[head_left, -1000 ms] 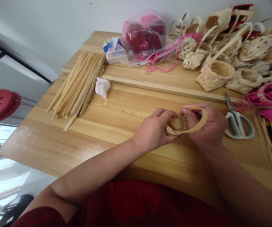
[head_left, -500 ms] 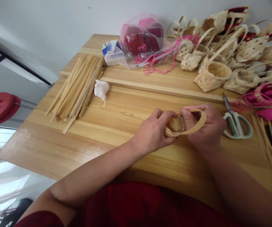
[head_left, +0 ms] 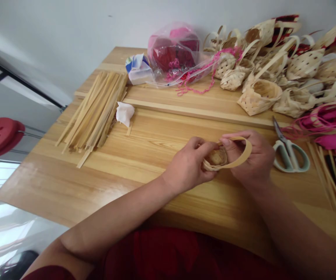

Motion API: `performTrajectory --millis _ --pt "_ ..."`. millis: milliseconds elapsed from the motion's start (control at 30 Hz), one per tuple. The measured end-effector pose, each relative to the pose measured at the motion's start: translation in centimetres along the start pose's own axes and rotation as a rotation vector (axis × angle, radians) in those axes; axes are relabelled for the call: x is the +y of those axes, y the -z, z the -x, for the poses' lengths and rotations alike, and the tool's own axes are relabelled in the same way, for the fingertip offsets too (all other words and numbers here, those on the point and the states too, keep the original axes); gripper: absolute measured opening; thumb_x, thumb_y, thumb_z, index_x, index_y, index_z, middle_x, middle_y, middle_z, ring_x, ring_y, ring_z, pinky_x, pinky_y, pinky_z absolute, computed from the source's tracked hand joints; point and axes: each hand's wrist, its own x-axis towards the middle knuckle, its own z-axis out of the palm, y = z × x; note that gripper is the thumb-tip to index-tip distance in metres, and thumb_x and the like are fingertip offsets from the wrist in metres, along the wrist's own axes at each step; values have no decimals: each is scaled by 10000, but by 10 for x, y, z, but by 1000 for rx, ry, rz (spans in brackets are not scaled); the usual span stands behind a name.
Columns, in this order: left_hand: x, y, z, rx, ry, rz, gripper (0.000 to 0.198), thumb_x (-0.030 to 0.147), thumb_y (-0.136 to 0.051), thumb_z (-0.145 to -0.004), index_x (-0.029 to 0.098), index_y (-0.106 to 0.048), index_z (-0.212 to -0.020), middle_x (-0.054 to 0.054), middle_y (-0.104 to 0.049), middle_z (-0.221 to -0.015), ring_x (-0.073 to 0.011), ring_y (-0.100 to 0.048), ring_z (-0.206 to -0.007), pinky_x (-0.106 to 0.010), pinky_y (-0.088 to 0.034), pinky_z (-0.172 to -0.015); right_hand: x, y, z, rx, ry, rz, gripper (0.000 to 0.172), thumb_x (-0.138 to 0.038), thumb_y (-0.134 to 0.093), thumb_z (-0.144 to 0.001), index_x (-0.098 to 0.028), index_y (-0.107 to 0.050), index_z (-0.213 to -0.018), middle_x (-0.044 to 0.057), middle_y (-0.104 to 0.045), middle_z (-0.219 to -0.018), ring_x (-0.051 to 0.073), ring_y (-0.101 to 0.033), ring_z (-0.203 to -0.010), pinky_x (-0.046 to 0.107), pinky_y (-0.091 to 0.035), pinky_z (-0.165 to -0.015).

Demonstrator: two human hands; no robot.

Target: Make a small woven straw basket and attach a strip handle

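A small woven basket [head_left: 216, 157] with a looped strip handle is held between both hands above the wooden table [head_left: 144, 155]. Its opening faces up toward me. My left hand [head_left: 189, 165] is closed on the basket's left side, fingers over the rim and thumb below. On the other side, my right hand [head_left: 251, 157] grips where the handle meets the rim, its thumb pressing near the far end of the strip. The handle arches to the right across my right fingers. Parts of the basket's wall are hidden by the hands.
Scissors [head_left: 291, 153] lie right of my right hand. Finished woven baskets [head_left: 259, 95] crowd the back right, beside a plastic bag [head_left: 173, 50] of red and pink material. Flat strips [head_left: 97, 112] are piled at left near a crumpled tissue [head_left: 125, 113]. A long wooden slat [head_left: 199, 112] crosses the table.
The view has tilted slightly, so the scene sits a little lower. Both hands keep the same hold on the basket, with only a slight shift of the right thumb.
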Motion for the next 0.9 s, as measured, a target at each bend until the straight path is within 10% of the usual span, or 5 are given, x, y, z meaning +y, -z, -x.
performTrajectory --millis 900 --pt "2 0 4 12 -16 -41 656 268 -858 -793 245 -563 -1379 -94 -629 -1270 -260 -684 -1154 -416 -609 -1015 4 2 -3 -8 20 39 17 -308 -753 -929 -324 -747 -929 -9 -764 -808 203 -712 -671 353 -582 -596"
